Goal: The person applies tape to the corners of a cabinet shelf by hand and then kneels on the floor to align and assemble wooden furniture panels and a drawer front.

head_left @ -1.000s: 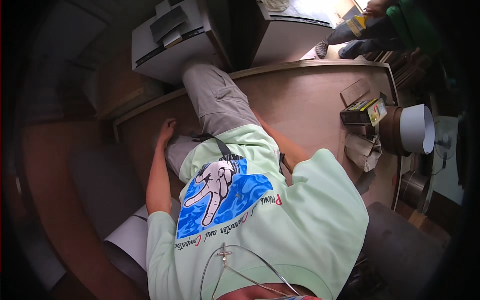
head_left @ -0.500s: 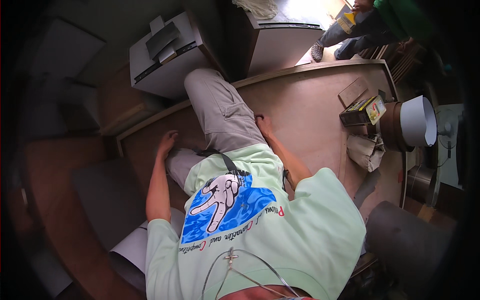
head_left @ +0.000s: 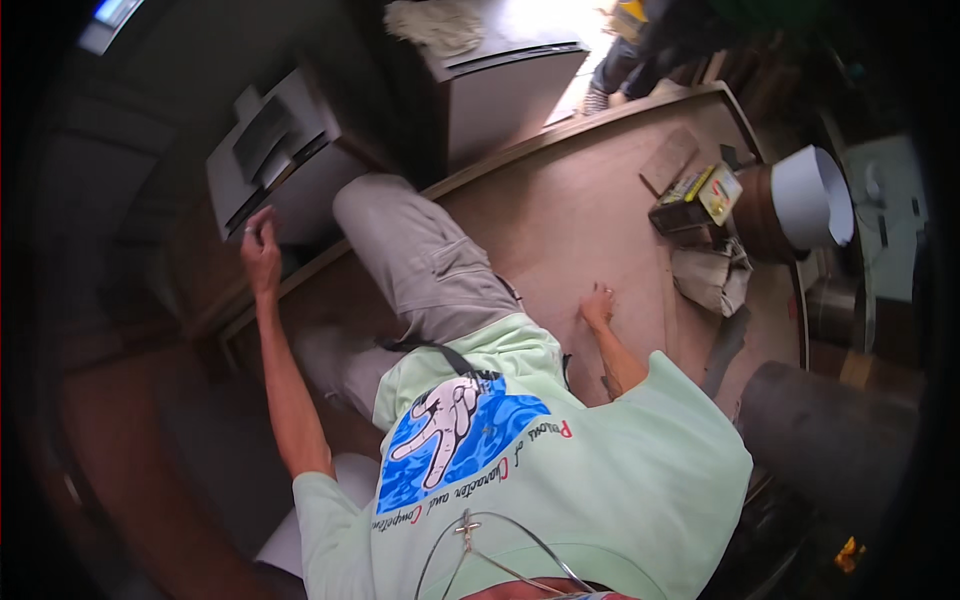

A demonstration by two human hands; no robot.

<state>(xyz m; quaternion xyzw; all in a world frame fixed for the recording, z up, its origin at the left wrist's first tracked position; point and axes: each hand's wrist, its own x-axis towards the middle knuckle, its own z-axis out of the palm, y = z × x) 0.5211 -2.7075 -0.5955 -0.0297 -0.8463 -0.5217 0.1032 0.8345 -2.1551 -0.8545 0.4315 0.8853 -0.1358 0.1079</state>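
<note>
My left hand (head_left: 262, 252) is raised at the end of a stretched arm, beside the front edge of a white-topped cabinet box (head_left: 290, 190). Its fingers are loosely bent and apart, and I see nothing in them. Whether it touches the box I cannot tell. On the other side, my right hand (head_left: 598, 304) rests with spread fingers on a large brown wooden panel (head_left: 560, 240), holding nothing. My leg in grey trousers (head_left: 420, 250) lies across the panel between the two hands.
Right of my right hand lie a crumpled paper bag (head_left: 712, 277), a black-and-yellow box (head_left: 697, 198) and rolls of brown and white sheet (head_left: 790, 205). A second cabinet (head_left: 510, 100) bears a pale cloth (head_left: 433, 25). Another person's leg (head_left: 620, 70) shows beyond the panel's raised edge.
My left hand has moved from beside my knee up and forward to the cabinet box. My right hand has left my thigh and moved right onto the panel. The view has shifted.
</note>
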